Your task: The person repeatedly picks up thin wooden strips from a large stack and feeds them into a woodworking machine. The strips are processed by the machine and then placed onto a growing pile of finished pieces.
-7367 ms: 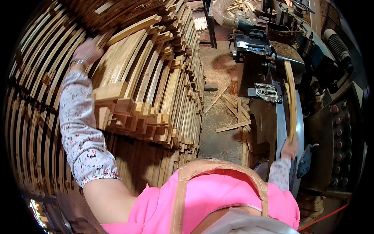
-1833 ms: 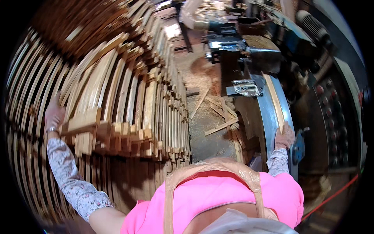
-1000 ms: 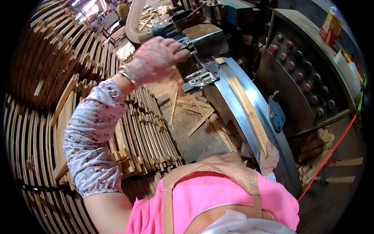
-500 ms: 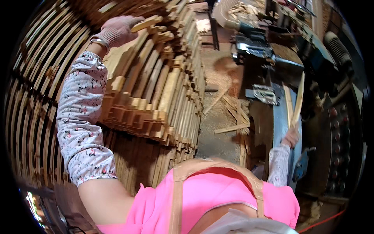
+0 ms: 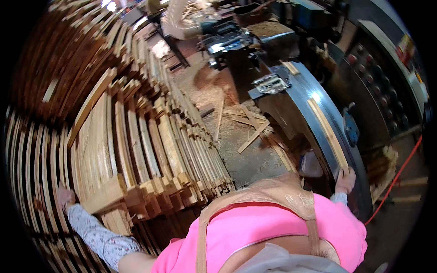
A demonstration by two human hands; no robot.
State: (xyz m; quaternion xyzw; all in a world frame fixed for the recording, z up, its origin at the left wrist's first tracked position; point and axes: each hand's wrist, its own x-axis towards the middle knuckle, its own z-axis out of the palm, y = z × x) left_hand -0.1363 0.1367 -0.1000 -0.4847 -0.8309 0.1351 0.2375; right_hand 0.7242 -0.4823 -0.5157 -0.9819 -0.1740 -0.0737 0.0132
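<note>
Sawdust-covered floor (image 5: 236, 141) in the middle, strewn with loose wood offcuts (image 5: 253, 135). Far centre: pale ribbed dust hose (image 5: 175, 20) beside a dark machine head (image 5: 227, 38). Metal clamp bracket (image 5: 272, 83) on the far end of the curved machine bed. Right: grey control panel (image 5: 387, 86) with a row of round buttons (image 5: 364, 68). Red cable (image 5: 396, 177) trailing across the floor at near right. Small stack of boards (image 5: 384, 173) just left of the cable. Pink shirt (image 5: 268, 232) and tan apron straps (image 5: 255, 204) at near edge.
</note>
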